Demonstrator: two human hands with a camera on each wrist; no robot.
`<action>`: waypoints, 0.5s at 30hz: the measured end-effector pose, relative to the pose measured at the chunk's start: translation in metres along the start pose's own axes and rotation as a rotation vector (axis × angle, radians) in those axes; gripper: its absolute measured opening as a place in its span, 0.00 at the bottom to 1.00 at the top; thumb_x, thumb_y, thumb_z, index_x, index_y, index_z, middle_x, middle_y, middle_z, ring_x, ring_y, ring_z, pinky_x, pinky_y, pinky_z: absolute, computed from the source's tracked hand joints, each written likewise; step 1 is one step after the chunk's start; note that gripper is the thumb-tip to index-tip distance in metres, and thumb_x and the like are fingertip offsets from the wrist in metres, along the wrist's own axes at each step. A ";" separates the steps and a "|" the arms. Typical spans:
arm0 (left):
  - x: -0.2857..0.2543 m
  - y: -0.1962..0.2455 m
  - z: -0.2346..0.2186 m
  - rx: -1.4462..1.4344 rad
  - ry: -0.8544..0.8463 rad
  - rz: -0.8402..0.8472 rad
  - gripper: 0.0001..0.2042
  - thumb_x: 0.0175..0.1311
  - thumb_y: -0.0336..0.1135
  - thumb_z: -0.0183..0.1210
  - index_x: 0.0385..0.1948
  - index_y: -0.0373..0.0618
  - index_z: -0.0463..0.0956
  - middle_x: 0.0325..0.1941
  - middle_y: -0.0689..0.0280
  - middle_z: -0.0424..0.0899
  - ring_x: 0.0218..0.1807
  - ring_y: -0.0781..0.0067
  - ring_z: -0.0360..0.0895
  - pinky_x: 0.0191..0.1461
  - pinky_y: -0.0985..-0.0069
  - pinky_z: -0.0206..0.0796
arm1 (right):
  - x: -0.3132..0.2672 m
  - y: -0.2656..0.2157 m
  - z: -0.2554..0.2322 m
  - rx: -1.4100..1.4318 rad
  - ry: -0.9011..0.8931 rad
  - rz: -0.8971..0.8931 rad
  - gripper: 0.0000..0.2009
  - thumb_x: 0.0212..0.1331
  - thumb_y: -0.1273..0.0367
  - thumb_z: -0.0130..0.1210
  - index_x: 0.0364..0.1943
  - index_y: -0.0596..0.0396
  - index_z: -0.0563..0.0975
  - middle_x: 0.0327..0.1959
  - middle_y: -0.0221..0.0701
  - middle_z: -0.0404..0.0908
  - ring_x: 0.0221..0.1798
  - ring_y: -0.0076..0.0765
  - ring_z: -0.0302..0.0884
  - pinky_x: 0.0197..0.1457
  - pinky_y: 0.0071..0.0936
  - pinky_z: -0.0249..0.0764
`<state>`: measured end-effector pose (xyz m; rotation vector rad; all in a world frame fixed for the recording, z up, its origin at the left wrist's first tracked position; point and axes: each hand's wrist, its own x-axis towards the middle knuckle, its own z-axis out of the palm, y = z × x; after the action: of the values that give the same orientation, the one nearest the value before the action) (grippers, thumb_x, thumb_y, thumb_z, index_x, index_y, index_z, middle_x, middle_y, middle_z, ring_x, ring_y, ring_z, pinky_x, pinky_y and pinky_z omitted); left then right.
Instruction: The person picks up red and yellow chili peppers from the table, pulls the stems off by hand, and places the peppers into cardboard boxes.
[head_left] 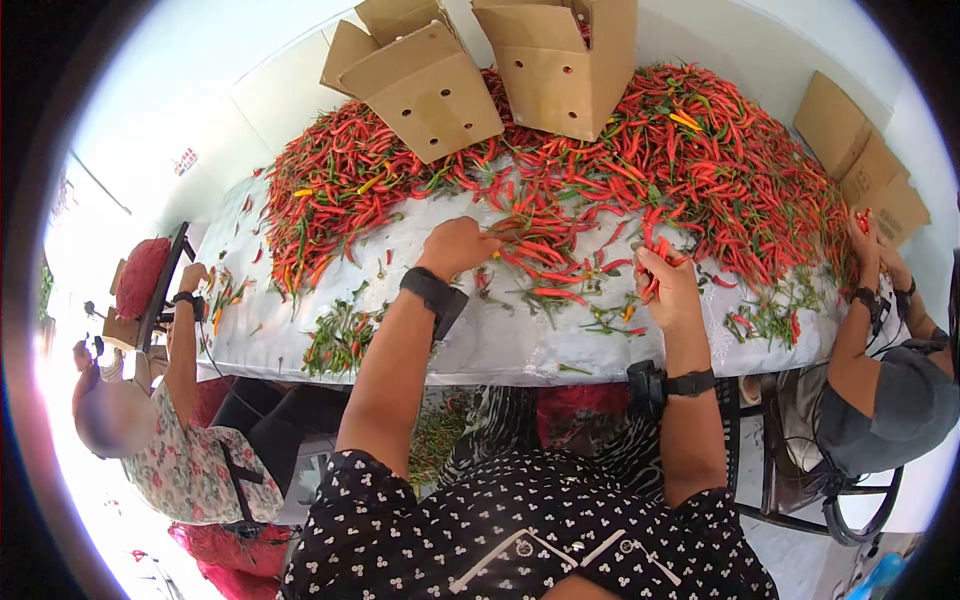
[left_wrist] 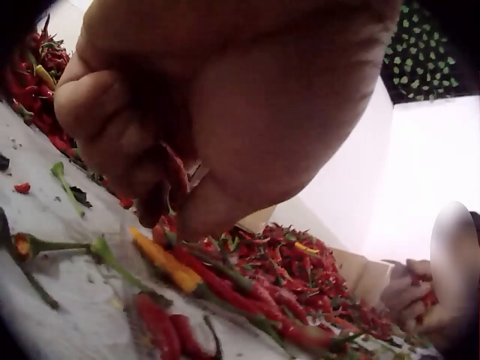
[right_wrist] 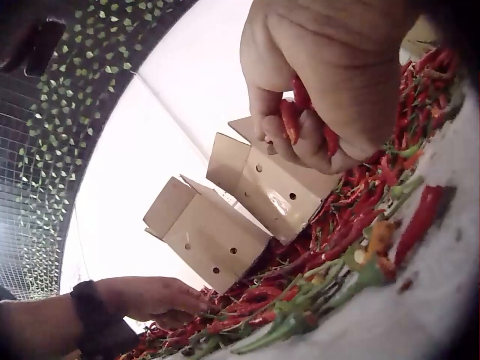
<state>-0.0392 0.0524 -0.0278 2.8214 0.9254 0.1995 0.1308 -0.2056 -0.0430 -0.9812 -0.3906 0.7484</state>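
Observation:
The left hand (head_left: 458,248) is over the near edge of the middle chilies (head_left: 540,245). Its fingers are curled around a red chili (left_wrist: 177,171) in the left wrist view, mostly hidden by the fingers. Just below lies a yellow-orange chili (left_wrist: 166,261) beside red ones. To the right, the right hand (head_left: 672,288) grips several red chilies, raised above the table; their tips (right_wrist: 291,120) poke out between the curled fingers in the right wrist view.
Two cardboard boxes (head_left: 425,95) stand in the large chili heap (head_left: 340,165) at the back. Small piles of stems and chilies (head_left: 340,338) lie on the white table cover (head_left: 470,350). One person (head_left: 205,440) sits at the left, another (head_left: 885,400) at the right, hands at the table.

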 end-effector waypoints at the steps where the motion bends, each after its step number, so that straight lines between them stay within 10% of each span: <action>1: 0.004 0.000 0.003 -0.032 -0.024 -0.004 0.19 0.46 0.48 0.56 0.24 0.36 0.76 0.30 0.49 0.78 0.37 0.48 0.75 0.42 0.59 0.66 | -0.001 0.001 0.000 -0.009 0.015 -0.003 0.05 0.52 0.72 0.55 0.31 0.57 0.73 0.23 0.27 0.73 0.19 0.19 0.66 0.20 0.14 0.62; 8: 0.008 0.006 0.005 -0.153 -0.172 0.037 0.20 0.44 0.47 0.58 0.24 0.33 0.76 0.31 0.48 0.78 0.33 0.51 0.77 0.38 0.63 0.67 | -0.006 0.007 0.006 -0.062 0.022 0.009 0.05 0.52 0.73 0.56 0.30 0.58 0.72 0.24 0.28 0.73 0.21 0.20 0.66 0.21 0.15 0.61; 15: -0.022 0.040 -0.004 -1.464 -0.394 -0.151 0.09 0.59 0.35 0.51 0.36 0.42 0.72 0.19 0.72 0.67 0.17 0.83 0.60 0.19 0.82 0.51 | -0.013 0.007 0.018 -0.012 -0.107 0.149 0.05 0.51 0.73 0.56 0.29 0.57 0.72 0.24 0.28 0.73 0.23 0.19 0.67 0.22 0.13 0.63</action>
<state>-0.0343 0.0085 -0.0178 1.3558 0.5033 0.1745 0.1087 -0.2020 -0.0393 -0.9917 -0.4184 0.9371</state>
